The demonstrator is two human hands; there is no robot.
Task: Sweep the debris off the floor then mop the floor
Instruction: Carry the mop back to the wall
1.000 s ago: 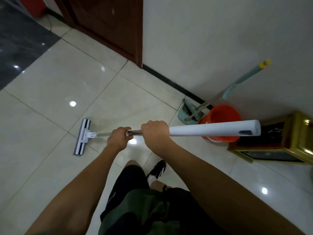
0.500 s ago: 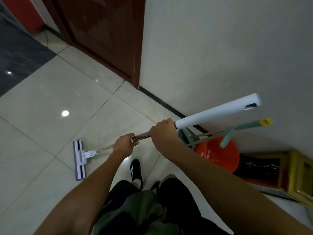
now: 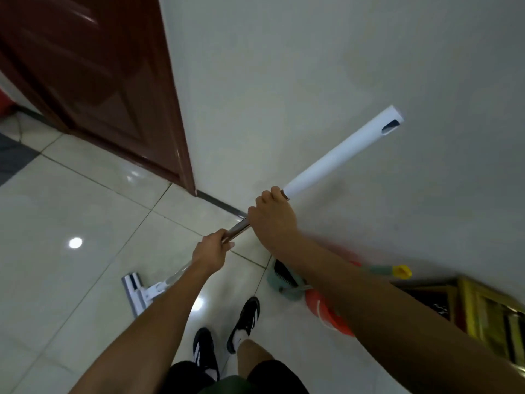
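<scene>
Single head-worn view, steeply downward over hands (image 3: pixel 241 237); floor (image 3: pixel 71 209) close below, wall (image 3: pixel 312 81) ahead

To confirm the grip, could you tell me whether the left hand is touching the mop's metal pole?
Touching: the head view shows the left hand with its fingers wrapped round the metal pole, below the right hand.

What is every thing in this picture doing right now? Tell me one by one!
mop: held slanted, handle end up by the wall, flat head on the floor
left hand: grips the mop's metal pole
right hand: grips the pole just below the white grip
door: shut or open, cannot tell
orange bucket: standing on the floor, partly hidden
</scene>
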